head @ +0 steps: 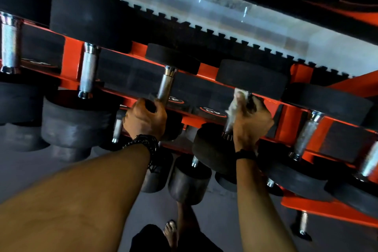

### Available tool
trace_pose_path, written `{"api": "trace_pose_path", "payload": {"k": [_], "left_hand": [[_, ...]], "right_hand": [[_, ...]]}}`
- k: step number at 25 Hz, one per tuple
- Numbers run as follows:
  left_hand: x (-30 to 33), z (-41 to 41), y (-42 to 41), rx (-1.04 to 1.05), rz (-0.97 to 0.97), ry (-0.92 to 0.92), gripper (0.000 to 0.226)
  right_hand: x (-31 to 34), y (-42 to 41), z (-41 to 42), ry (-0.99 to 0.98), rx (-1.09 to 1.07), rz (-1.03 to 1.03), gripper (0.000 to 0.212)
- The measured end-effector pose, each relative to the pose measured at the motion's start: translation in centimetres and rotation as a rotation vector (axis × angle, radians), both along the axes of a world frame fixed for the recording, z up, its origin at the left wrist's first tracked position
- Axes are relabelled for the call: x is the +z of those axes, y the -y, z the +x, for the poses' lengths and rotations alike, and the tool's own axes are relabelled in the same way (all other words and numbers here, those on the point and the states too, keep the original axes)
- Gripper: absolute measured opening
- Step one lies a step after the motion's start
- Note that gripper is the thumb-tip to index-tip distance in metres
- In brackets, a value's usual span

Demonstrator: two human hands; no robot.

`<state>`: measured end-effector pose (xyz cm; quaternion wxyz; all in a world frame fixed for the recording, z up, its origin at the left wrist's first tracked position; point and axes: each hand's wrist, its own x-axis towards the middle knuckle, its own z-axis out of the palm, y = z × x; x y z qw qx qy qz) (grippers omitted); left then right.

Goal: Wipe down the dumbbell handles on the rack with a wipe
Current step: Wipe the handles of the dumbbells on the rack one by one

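Black rubber dumbbells with knurled chrome handles lie in a row on an orange rack (290,116). My left hand (145,118) grips the near end of one chrome handle (166,85) at the middle of the top tier. My right hand (252,120) holds a white wipe (235,106) wrapped round the handle of the dumbbell (250,76) to the right. That handle is mostly hidden under the wipe and my fingers; only its lower end (228,129) shows.
More dumbbells with bare handles (88,69) (306,135) sit to the left and right on the same tier. Smaller dumbbells (189,180) fill the lower tier. A black toothed floor mat edge (204,28) runs behind the rack. My bare foot (170,231) stands on the grey floor.
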<state>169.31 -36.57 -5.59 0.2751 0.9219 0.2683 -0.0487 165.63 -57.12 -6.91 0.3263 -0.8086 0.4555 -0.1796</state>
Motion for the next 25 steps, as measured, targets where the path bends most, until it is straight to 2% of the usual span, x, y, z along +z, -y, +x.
{"api": "trace_pose_path", "payload": {"k": [3, 5, 7, 9, 10, 11, 13, 14, 15, 17, 18, 19, 20, 22, 23, 25], "left_hand": [[0.0, 0.1, 0.2, -0.001, -0.002, -0.005, 0.029], [0.0, 0.1, 0.1, -0.005, -0.006, -0.002, 0.029], [0.1, 0.2, 0.1, -0.007, 0.0, -0.003, 0.029], [0.1, 0.1, 0.1, -0.008, -0.006, 0.004, 0.03], [0.1, 0.1, 0.1, -0.01, -0.014, 0.01, 0.031], [0.1, 0.1, 0.1, -0.014, -0.019, 0.015, 0.033], [0.0, 0.0, 0.1, -0.018, -0.02, 0.016, 0.036], [0.0, 0.1, 0.1, -0.019, -0.02, 0.012, 0.037], [0.0, 0.1, 0.1, -0.019, -0.019, 0.005, 0.035], [0.0, 0.0, 0.1, -0.021, -0.019, -0.003, 0.031], [0.0, -0.1, 0.1, -0.019, -0.022, 0.001, 0.03], [0.1, 0.0, 0.2, -0.016, -0.024, 0.008, 0.03], [0.1, 0.0, 0.2, -0.011, -0.028, 0.012, 0.029], [0.1, 0.1, 0.1, -0.011, -0.025, 0.007, 0.026], [0.1, 0.1, 0.1, -0.014, -0.025, -0.006, 0.025], [0.2, 0.0, 0.2, -0.019, -0.031, -0.008, 0.029]], "right_hand": [[0.0, -0.2, -0.1, 0.262, -0.037, 0.27, 0.034], [0.3, 0.3, 0.8, 0.254, -0.164, 0.484, 0.032], [-0.4, 1.6, 1.7, 0.146, -0.247, 0.639, 0.03], [-1.7, 3.2, 1.8, 0.148, -0.213, 0.655, 0.017], [-2.4, 3.2, 1.8, 0.15, -0.183, 0.623, 0.02], [-2.0, 2.5, 1.9, 0.111, -0.161, 0.587, 0.026], [1.0, -0.4, 2.4, 0.082, -0.102, 0.612, 0.012], [1.8, -1.2, 2.7, 0.066, -0.063, 0.632, 0.013], [2.0, -1.3, 3.0, 0.085, -0.048, 0.702, 0.019], [1.7, 0.1, 3.4, 0.119, -0.089, 0.955, 0.046], [2.1, 0.4, 3.2, 0.105, -0.092, 1.022, 0.04], [2.6, 0.1, 2.8, 0.061, -0.089, 0.991, 0.023], [3.2, -0.8, 2.3, 0.015, -0.057, 0.869, 0.015], [3.1, -1.9, 1.4, -0.022, 0.018, 0.653, 0.022], [2.9, -1.6, 1.5, -0.005, 0.032, 0.684, 0.023], [2.8, 0.5, 2.4, 0.037, 0.04, 0.931, 0.025]]}}
